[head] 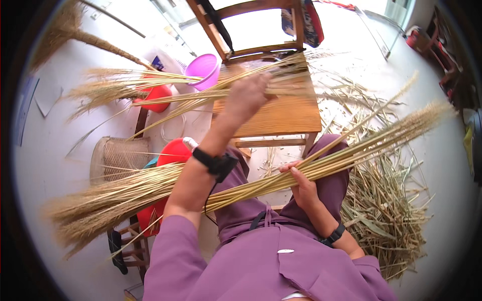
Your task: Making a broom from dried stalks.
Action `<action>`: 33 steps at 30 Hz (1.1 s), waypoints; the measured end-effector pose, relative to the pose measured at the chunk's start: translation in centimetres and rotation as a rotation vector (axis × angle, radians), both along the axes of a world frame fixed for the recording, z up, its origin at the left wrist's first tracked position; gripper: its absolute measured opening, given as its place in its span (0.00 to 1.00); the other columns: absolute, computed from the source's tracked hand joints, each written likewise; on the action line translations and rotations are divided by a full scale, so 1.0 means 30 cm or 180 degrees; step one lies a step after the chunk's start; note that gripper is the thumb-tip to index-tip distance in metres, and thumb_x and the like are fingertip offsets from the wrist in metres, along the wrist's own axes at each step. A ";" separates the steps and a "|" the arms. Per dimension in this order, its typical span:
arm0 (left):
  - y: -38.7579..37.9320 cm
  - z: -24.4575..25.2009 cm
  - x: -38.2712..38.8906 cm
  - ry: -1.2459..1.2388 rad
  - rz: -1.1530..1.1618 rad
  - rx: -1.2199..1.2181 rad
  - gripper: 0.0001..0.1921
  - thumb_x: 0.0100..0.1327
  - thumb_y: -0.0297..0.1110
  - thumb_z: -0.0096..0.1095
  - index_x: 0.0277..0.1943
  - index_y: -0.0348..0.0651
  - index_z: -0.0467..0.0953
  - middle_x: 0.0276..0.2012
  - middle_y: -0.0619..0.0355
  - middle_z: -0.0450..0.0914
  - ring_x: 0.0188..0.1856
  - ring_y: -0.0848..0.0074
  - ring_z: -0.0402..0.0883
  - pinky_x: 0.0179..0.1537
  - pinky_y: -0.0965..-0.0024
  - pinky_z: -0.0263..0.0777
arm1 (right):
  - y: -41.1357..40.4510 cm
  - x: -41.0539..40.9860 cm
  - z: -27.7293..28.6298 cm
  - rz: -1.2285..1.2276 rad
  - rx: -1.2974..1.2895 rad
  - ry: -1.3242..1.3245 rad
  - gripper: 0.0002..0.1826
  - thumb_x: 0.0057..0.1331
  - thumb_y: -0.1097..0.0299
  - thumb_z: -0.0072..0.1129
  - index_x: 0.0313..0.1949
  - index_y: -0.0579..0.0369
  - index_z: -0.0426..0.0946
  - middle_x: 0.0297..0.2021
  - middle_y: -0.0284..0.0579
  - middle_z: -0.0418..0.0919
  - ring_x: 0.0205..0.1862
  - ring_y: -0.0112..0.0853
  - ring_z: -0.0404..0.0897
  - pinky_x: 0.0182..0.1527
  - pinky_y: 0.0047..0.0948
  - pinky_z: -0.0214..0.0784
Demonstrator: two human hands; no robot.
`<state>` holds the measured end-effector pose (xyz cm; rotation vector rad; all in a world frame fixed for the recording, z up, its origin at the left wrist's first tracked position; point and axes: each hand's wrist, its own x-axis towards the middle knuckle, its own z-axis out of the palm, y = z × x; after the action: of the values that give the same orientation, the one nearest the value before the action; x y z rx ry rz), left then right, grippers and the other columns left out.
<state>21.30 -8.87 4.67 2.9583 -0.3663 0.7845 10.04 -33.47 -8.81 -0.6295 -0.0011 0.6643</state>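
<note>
My right hand (304,188) grips a bundle of broomcorn stalks (260,186) slanting across my thighs, with the feathery heads at the upper right. Over the wooden chair's seat (278,118), my left hand (250,90) is blurred and curled around some loose stalks (188,96), whose right ends blur too. Other stalks lie along the seat's back part. A thick sheaf of broomcorn (120,201) rests by a red bucket (174,152), its heads pointing left; my left forearm hides part of it.
A purple plastic bucket (205,69) and a red container (158,98) stand left of the chair, near a finished broom (109,46). A woven-covered stool (122,158) and a small wooden stool (131,248) are at left. Stripped dry leaves (384,210) are heaped at my right.
</note>
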 end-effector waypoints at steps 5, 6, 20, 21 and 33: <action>0.044 -0.165 0.103 0.0935 0.0386 -0.0152 0.13 0.64 0.38 0.61 0.49 0.45 0.72 0.41 0.50 0.80 0.46 0.58 0.81 0.44 0.57 0.75 | -0.005 0.008 0.013 0.0001 0.0010 -0.0140 0.08 0.71 0.73 0.51 0.48 0.55 0.71 0.43 0.45 0.77 0.52 0.37 0.76 0.61 0.40 0.65; 0.056 -0.174 0.124 0.1288 0.0583 -0.0261 0.13 0.65 0.37 0.60 0.48 0.43 0.70 0.42 0.47 0.79 0.49 0.57 0.80 0.47 0.55 0.74 | -0.006 0.008 0.010 0.0006 -0.0038 -0.0111 0.08 0.70 0.73 0.51 0.48 0.55 0.71 0.43 0.46 0.77 0.52 0.37 0.76 0.61 0.40 0.65; 0.148 -0.389 0.283 0.0450 0.0888 -0.0054 0.33 0.58 0.38 0.67 0.67 0.59 0.65 0.67 0.57 0.64 0.71 0.64 0.58 0.69 0.40 0.47 | 0.037 0.027 0.013 -0.0003 -0.0141 -0.0071 0.08 0.70 0.76 0.52 0.48 0.56 0.70 0.43 0.47 0.77 0.52 0.38 0.76 0.63 0.43 0.64; 0.149 -0.394 0.271 0.0365 0.0752 0.0009 0.32 0.57 0.38 0.68 0.66 0.59 0.68 0.70 0.58 0.60 0.73 0.63 0.55 0.70 0.39 0.46 | 0.039 0.028 0.006 0.0005 -0.0146 -0.0093 0.08 0.70 0.76 0.52 0.48 0.56 0.70 0.43 0.47 0.77 0.52 0.38 0.76 0.63 0.43 0.64; 0.102 -0.370 0.136 0.0022 0.0221 -0.0227 0.20 0.57 0.33 0.68 0.54 0.54 0.78 0.60 0.57 0.73 0.66 0.60 0.67 0.66 0.46 0.55 | 0.063 0.016 0.018 0.0045 -0.0271 -0.0159 0.08 0.70 0.73 0.52 0.47 0.55 0.70 0.43 0.46 0.76 0.52 0.38 0.75 0.62 0.41 0.63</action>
<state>25.37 -5.80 -6.42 2.9204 -0.2312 0.7773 10.50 -31.59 -8.27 -0.7287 -0.0238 0.6648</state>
